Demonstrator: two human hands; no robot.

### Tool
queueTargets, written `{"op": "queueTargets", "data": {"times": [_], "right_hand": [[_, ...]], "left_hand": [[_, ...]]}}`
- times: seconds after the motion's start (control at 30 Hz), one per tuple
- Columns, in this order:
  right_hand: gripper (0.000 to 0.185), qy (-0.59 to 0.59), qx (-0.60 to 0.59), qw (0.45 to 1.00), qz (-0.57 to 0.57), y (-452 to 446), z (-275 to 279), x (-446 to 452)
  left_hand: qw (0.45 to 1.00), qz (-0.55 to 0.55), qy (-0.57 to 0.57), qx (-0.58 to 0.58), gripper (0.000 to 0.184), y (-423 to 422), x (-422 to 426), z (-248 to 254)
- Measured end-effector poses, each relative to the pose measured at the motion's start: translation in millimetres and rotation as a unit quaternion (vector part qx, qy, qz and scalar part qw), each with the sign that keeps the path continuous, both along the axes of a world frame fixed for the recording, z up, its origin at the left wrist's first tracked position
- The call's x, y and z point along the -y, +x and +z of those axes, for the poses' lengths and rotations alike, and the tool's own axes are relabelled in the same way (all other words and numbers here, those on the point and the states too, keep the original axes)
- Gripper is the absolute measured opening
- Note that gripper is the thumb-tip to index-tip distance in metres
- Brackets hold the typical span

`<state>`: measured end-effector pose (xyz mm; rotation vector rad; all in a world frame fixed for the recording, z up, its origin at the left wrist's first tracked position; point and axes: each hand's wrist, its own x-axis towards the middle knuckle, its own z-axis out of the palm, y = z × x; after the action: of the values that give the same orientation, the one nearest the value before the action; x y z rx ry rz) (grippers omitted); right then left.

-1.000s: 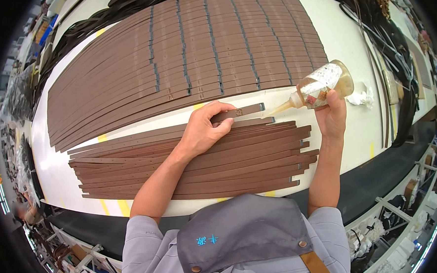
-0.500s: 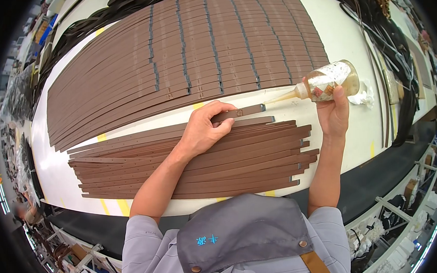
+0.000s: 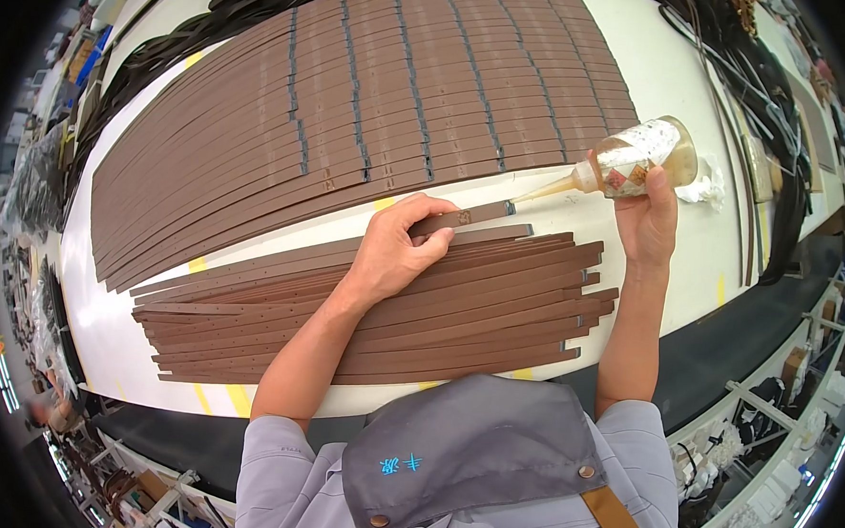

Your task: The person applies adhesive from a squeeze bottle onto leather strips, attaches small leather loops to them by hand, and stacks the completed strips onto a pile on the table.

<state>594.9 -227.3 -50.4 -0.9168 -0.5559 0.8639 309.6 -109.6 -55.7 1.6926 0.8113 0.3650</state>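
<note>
Left hand [image 3: 399,248] is pinching brown strip [image 3: 485,213] just beyond loose pile [image 3: 439,308], right hand [image 3: 646,223] is gripping bottle [image 3: 643,166] off pile's far-right corner, nozzle [image 3: 549,188] seemingly dosing strip end, calling for steady tip control

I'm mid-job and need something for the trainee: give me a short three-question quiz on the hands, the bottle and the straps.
1. What does the right hand hold?
A) metal scissors
B) a translucent plastic bottle with a patterned label
C) nothing

2. True or false: the left hand grips a flat, brown strap between thumb and fingers.

3. Fill in: the bottle's long, tapered nozzle points at the strap's ____ (end or middle).

Key: 1 B; 2 true; 3 end.
</note>
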Motion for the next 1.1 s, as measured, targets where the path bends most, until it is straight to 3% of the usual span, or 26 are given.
{"op": "queueTargets", "data": {"times": [0.67, 0.83, 1.1], "right_hand": [[0.061, -0.036, 0.013, 0.998, 0.041, 0.7, -3.0, 2.3], [0.062, 0.025, -0.092, 0.994, 0.057, 1.2, -4.5, 2.1], [0.065, 0.044, -0.165, 0.984, 0.043, 9.1, -6.6, 2.0]], "left_hand": [[1.0, 0.002, -0.006, -0.007, 0.025, -0.5, -0.5, -0.5], [1.0, 0.018, -0.007, 0.013, 0.023, 2.1, 1.8, -0.1], [1.0, 0.017, 0.008, 0.008, 0.022, 2.7, 2.3, -0.5]]}}
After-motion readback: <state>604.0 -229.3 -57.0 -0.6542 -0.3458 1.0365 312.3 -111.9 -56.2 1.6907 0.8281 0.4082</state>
